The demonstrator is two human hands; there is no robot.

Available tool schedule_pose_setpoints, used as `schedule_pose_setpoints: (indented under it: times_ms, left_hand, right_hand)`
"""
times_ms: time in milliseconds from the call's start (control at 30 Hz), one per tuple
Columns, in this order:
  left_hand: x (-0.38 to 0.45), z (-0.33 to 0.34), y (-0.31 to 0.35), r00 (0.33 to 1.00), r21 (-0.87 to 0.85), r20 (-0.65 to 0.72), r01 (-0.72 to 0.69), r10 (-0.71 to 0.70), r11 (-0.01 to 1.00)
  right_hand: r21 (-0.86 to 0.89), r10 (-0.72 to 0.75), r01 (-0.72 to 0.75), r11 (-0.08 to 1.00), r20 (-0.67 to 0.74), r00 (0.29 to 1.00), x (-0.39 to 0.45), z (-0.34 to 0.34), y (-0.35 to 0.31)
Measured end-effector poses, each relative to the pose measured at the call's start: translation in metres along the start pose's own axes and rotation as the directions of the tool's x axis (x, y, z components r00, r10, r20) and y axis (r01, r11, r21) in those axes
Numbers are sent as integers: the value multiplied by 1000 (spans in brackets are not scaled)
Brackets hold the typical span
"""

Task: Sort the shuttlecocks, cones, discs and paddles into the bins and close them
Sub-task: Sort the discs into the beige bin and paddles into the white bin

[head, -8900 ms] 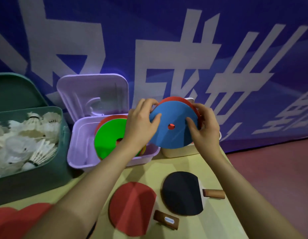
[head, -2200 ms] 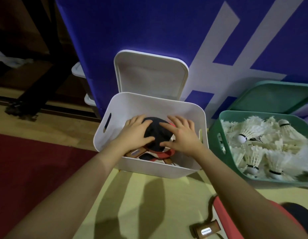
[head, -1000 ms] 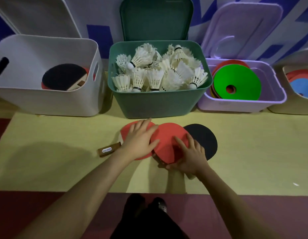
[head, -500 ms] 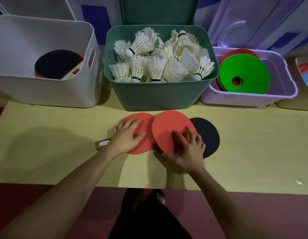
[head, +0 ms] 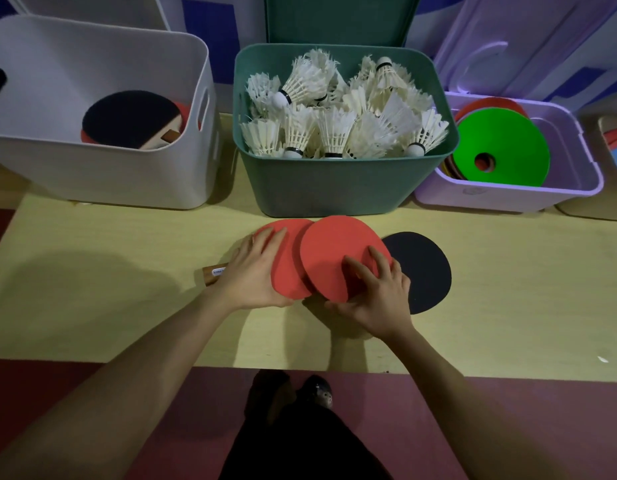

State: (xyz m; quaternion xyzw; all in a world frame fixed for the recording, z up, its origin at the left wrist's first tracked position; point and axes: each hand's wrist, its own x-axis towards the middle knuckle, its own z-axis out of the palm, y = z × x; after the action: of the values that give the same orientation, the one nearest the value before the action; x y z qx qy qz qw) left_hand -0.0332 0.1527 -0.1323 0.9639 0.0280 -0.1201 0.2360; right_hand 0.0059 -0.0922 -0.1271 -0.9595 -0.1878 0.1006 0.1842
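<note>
Three paddles lie on the yellow floor strip in front of the bins. My left hand (head: 255,268) holds the left red paddle (head: 289,251) at its left edge, fingers on top; its wooden handle (head: 215,273) sticks out to the left. My right hand (head: 376,292) grips the middle red paddle (head: 334,251) at its lower right edge, fingers spread on the face and thumb below. This paddle overlaps the left one. The black paddle (head: 424,268) lies flat to the right, partly under my right hand.
In a row behind, lids open: white bin (head: 109,178) with paddles (head: 127,116), green bin (head: 328,188) heaped with shuttlecocks (head: 334,109), lilac bin (head: 508,199) with a green cone (head: 501,147) on top, beige bin (head: 611,133) with discs. My feet (head: 293,393) stand on red floor.
After discs went into the beige bin and paddles into the white bin, both hands came down on the floor paddles. Over the last second the two red paddles slid closer and overlap more.
</note>
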Motion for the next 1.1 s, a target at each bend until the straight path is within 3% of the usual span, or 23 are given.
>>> schedule_pose_setpoints:
  times_ms: [267,400,567,700,900,1100]
  left_hand:
    - [-32,-48,16,984,141,-52,-160,169,977]
    - [-46,-78,30,951,227,-160,-224,263,948]
    - [-50,-127,47,865,289,-318,-300,387,909]
    - [-52,-176,48,816,345,-411,-273,406,898]
    - [-47,-227,1,776,370,-478,-247,411,896]
    - [-20,-276,-85,807,324,-442,-264,392,909]
  right_hand:
    - [-9,-234,235,972,-98,967,-12,-33,-14]
    - [4,-284,289,957,-176,943,-14,-58,-29]
    - [-40,-423,437,899,-339,840,2,-95,-67]
    - [-74,-457,473,878,-423,782,24,-124,-105]
    - [-168,-543,529,832,-442,714,70,-137,-160]
    - [-171,-524,499,849,-388,758,133,-112,-232]
